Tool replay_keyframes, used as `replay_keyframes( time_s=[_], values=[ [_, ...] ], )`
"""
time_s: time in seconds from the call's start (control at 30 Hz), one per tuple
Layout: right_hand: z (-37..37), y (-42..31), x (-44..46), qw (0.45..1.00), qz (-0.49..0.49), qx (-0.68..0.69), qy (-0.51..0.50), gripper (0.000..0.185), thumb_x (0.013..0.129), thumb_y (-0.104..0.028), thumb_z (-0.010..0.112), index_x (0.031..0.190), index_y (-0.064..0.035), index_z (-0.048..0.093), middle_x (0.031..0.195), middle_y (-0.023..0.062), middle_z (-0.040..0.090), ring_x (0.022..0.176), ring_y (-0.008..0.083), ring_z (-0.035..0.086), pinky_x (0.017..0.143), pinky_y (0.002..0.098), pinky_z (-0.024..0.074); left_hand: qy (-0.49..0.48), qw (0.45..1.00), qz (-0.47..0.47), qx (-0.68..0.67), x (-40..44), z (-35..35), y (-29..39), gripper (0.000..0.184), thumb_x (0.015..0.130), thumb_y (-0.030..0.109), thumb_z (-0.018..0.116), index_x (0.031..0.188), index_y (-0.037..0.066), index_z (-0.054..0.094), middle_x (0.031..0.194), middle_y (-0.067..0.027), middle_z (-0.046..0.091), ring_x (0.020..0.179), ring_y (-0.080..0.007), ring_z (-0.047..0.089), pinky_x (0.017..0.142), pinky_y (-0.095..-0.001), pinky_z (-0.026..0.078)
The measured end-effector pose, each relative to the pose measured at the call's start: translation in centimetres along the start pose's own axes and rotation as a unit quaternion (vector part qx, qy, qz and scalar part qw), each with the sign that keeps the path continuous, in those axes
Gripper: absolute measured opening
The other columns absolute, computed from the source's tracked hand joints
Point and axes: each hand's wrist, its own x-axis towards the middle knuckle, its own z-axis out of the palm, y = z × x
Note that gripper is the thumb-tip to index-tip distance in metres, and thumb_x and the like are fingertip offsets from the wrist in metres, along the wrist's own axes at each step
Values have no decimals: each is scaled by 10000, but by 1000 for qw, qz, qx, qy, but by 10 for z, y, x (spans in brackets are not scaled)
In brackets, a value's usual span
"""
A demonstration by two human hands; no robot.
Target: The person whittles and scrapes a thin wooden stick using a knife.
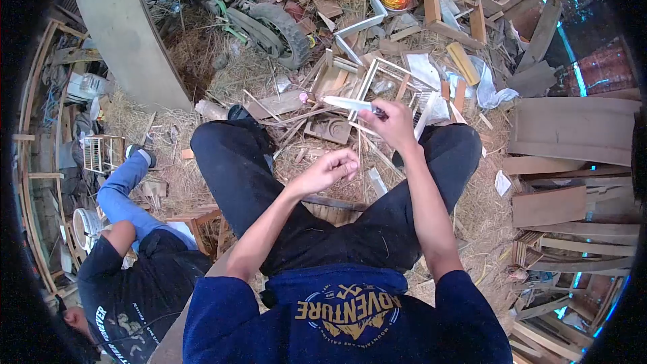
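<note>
Gripping the knife, the person's right hand is closed; near-left, the left hand half-curls, contents unclear. Far wood scraps lie loose; done versus left, can't tell.

"ADVENTURE" and "MOUNTAINS" on navy shirt, "FOREVER" (other wording partly hidden) on co-worker's black shirt

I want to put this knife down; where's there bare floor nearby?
For the knife, try the strawy floor right of your right knee, before the boards, avoiding the white scrap. Left of your left knee is another patch, with a wood offcut. Ahead it's crowded: frames, planks, a tire.
</note>
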Motion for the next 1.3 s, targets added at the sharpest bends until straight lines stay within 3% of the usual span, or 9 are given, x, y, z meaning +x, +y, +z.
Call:
replay_keyframes(
  time_s=[0.13, 0.3, 0.4, 0.53, 0.7, 1.0, 1.1, 1.2, 1.3],
  values=[
    [4, -3, -8, 998, 35, 59, 7, 421, 866, -469, 726, 811, -55, 686, 563, 107, 558, 505, 222, 562, 515, 361, 415, 86, 993, 36, -69, 10, -10, -7, 232, 1046, 223, 517, 1148, 26, 585, 809, 12, 567, 757, -79, 537, 723, -255, 456],
    [16, -3, -11, 951, 146, 249, -108, 453, 924, -400, 704, 1102, 16, 676, 919, 45, 706, 814, 99, 626, 735, 287, 521, 100, 994, 46, -29, 15, -17, -7, 231, 1042, 212, 520, 1176, 32, 576, 821, 2, 576, 766, -91, 565, 732, -259, 474],
    [27, 4, -9, 943, 118, 290, -112, 491, 943, -416, 676, 1109, 46, 671, 940, 42, 704, 831, 109, 630, 741, 283, 521, 96, 994, 36, -24, 14, -12, -13, 200, 1038, 178, 513, 1157, 26, 566, 827, 2, 573, 754, -85, 563, 681, -245, 453],
    [34, 3, -8, 898, 137, 401, -121, 420, 991, -425, 603, 1008, -10, 663, 719, -90, 471, 623, 15, 370, 553, 206, 287, 87, 995, 25, -34, 15, -12, -15, 148, 1032, 151, 512, 1107, 29, 546, 826, -3, 568, 750, -84, 564, 654, -244, 444],
    [26, 2, -8, 855, 177, 462, -156, 437, 969, -455, 625, 977, -21, 680, 680, -86, 464, 587, 16, 366, 524, 214, 278, 93, 993, 45, -50, 17, -13, -16, 111, 1035, 137, 499, 1074, 38, 532, 820, -2, 559, 738, -90, 561, 651, -250, 444],
    [24, -1, -8, 856, 175, 455, -174, 412, 995, -440, 588, 1003, -36, 667, 666, -94, 414, 585, 20, 347, 521, 216, 271, 106, 993, 30, -50, 18, -9, -12, 184, 1061, 203, 472, 1061, 35, 545, 777, 14, 526, 673, -75, 520, 603, -230, 420],
    [29, 5, -8, 869, 169, 433, -171, 422, 1000, -430, 582, 1018, -18, 673, 704, -73, 515, 607, 49, 436, 551, 240, 366, 121, 992, 33, -24, 20, -9, -13, 196, 1064, 217, 469, 1062, 37, 546, 747, 17, 525, 654, -78, 508, 602, -238, 417],
    [36, 7, -10, 918, 119, 355, -130, 437, 988, -423, 601, 1016, 3, 689, 772, 1, 655, 678, 111, 574, 623, 288, 462, 167, 984, 50, -33, 24, -11, -14, 202, 1064, 223, 471, 1066, 37, 550, 725, 15, 528, 649, -79, 504, 596, -240, 410],
    [39, -2, -15, 970, 52, 218, -99, 402, 988, -399, 605, 1033, -5, 673, 692, -5, 588, 611, 110, 518, 608, 284, 441, 218, 974, 50, -38, 26, -16, -14, 195, 1063, 209, 473, 1049, 30, 548, 744, 19, 527, 658, -68, 486, 598, -231, 408]
  ],
)
